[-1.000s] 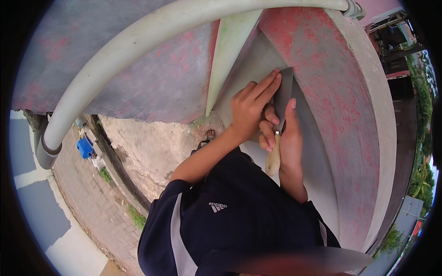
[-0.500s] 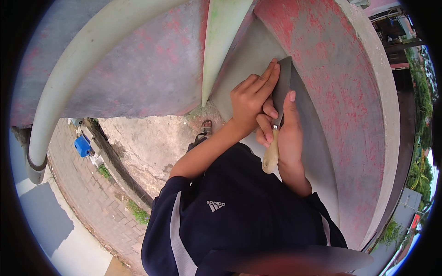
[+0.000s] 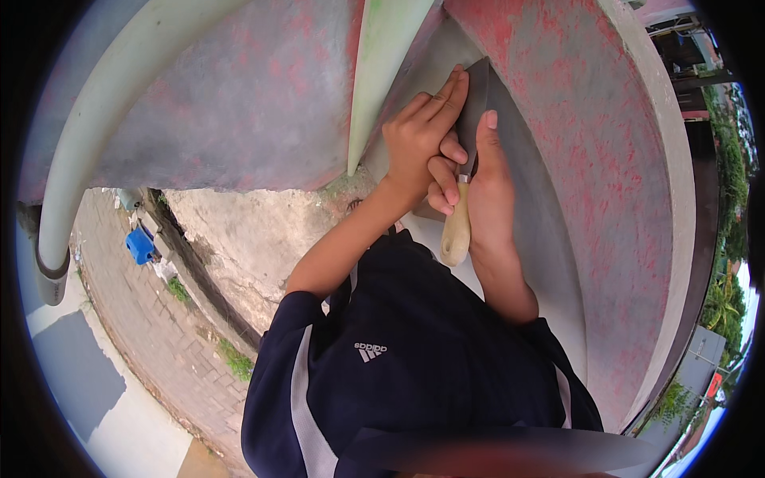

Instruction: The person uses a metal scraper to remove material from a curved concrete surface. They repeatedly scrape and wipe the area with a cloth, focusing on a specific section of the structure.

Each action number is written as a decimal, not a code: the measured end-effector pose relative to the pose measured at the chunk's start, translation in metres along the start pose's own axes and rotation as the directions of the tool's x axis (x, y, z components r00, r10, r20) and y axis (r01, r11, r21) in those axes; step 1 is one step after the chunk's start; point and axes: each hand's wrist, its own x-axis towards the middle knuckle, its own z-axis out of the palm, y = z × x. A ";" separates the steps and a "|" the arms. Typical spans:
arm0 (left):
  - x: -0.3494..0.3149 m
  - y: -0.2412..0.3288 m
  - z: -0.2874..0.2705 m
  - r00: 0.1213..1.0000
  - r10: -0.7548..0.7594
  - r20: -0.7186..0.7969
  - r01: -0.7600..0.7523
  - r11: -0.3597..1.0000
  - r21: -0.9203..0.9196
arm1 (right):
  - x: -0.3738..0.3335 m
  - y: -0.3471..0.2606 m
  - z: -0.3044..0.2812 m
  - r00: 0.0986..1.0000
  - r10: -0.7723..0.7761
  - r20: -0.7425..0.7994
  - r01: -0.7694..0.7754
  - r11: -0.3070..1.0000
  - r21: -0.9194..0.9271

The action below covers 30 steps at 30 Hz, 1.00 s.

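Observation:
A putty knife with a grey metal blade (image 3: 476, 89) and a pale wooden handle (image 3: 457, 227) is in my hands, blade tip pointing away from me. My right hand (image 3: 490, 195) is closed around it near the ferrule, with the thumb laid along the blade's right side and fingertips showing left of the handle. My left hand (image 3: 418, 139) is on the blade's left side, its front fingers straight and pressed together near the tip, the others curled. Behind the blade is the smooth grey wall surface (image 3: 518, 159); whether the edge touches it I cannot tell.
A curved wall band with worn red paint (image 3: 594, 159) rises on the right. A tapered pale green piece (image 3: 382, 72) hangs by my left hand. At the left are a thick pale pipe (image 3: 88, 127), a blue object (image 3: 140, 247) and brick paving (image 3: 151, 319).
Both hands and the putty knife have moved farther from my body and slightly left along the grey surface. The hold on the knife looks the same, and the view has shifted slightly.

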 end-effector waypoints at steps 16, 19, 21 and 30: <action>0.010 -0.010 -0.006 0.993 -0.117 -0.007 0.117 0.992 -0.051 | 0.020 -0.003 0.013 1.000 0.001 0.011 -0.001 1.000 -0.001; 0.011 -0.010 -0.005 0.994 -0.102 -0.047 0.099 0.993 -0.068 | 0.022 -0.004 0.013 0.999 0.025 0.023 -0.025 1.000 -0.015; 0.011 -0.010 -0.003 0.995 -0.088 -0.047 0.085 0.994 -0.070 | 0.023 -0.005 0.011 0.999 0.030 0.033 -0.029 0.999 -0.039; 0.008 -0.009 0.004 0.992 -0.105 -0.072 0.106 0.994 0.012 | 0.022 -0.011 0.004 0.998 0.044 0.054 -0.037 0.990 -0.134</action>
